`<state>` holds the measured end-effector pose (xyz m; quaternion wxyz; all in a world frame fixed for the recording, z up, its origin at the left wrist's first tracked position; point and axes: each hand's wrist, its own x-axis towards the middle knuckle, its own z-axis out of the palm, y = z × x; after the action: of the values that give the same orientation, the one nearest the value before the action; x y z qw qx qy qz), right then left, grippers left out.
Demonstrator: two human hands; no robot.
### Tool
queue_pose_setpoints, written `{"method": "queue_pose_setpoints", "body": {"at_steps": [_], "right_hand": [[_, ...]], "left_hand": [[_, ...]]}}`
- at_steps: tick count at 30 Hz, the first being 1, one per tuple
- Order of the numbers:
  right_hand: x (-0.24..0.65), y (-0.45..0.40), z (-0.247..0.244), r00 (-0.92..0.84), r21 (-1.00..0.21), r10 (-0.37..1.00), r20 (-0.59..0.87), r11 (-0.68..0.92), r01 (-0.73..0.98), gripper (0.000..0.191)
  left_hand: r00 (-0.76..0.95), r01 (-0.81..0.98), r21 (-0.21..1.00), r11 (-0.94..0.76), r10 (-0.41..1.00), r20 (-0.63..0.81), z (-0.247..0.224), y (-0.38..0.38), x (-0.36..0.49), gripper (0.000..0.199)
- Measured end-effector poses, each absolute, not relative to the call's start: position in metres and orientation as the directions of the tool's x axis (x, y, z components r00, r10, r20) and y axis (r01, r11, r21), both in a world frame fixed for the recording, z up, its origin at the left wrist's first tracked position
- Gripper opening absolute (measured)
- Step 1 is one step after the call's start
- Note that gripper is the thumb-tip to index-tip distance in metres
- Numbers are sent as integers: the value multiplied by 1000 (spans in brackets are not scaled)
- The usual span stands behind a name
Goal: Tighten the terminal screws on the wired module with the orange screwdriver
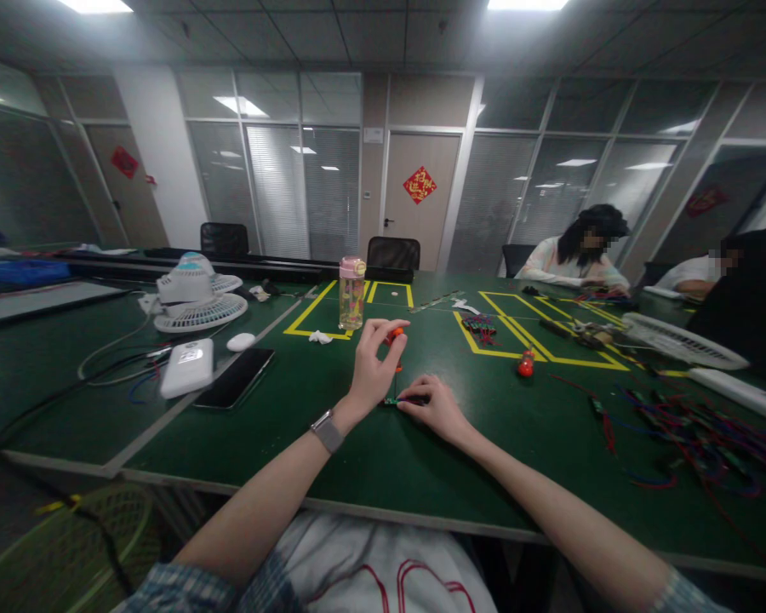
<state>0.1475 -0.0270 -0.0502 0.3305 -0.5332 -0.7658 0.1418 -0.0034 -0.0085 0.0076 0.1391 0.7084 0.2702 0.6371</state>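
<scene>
My left hand [376, 362], with a watch [327, 431] on its wrist, is closed around a small screwdriver [398, 333] with an orange-red handle. Its thin shaft points down at a small green circuit board [391, 401] lying on the table. Low on the tabletop, the fingers of my right hand [435, 409] pinch the right side of that board, where dark wires run under them. The screwdriver's tip is too small to tell whether it touches the board.
Right of my hands stands a red-orange object [526, 363]; wired boards [695, 434] pile up farther right. A bottle [351, 294] stands ahead. Leftward are a phone [235, 378], a white device [188, 368] and a fan [197, 302]. Two people sit at the right.
</scene>
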Motion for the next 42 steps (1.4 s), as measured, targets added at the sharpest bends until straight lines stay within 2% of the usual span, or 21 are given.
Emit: {"method": "queue_pose_setpoints", "body": {"at_steps": [6, 13, 20, 29, 36, 42], "right_hand": [[147, -28, -49, -216, -576, 912, 349, 390, 718, 12], [147, -29, -47, -211, -580, 915, 344, 384, 718, 12], [147, -30, -46, -216, -552, 912, 349, 386, 739, 12], [148, -27, -50, -203, -575, 914, 351, 381, 724, 13], [148, -26, -49, -217, -580, 916, 338, 384, 718, 13], [149, -25, -52, -206, -582, 915, 348, 383, 717, 13]], "left_hand": [[97, 100, 585, -805, 593, 799, 6, -8, -4, 29], [25, 240, 506, -828, 526, 850, 9, -11, -4, 19], [49, 162, 546, -822, 559, 828, 8, -9, -4, 29], [18, 246, 508, -825, 528, 849, 8, -10, -4, 21], [47, 156, 531, -833, 543, 838, 9, -10, -4, 29], [20, 253, 514, -820, 535, 844, 9, -10, -4, 19]]}}
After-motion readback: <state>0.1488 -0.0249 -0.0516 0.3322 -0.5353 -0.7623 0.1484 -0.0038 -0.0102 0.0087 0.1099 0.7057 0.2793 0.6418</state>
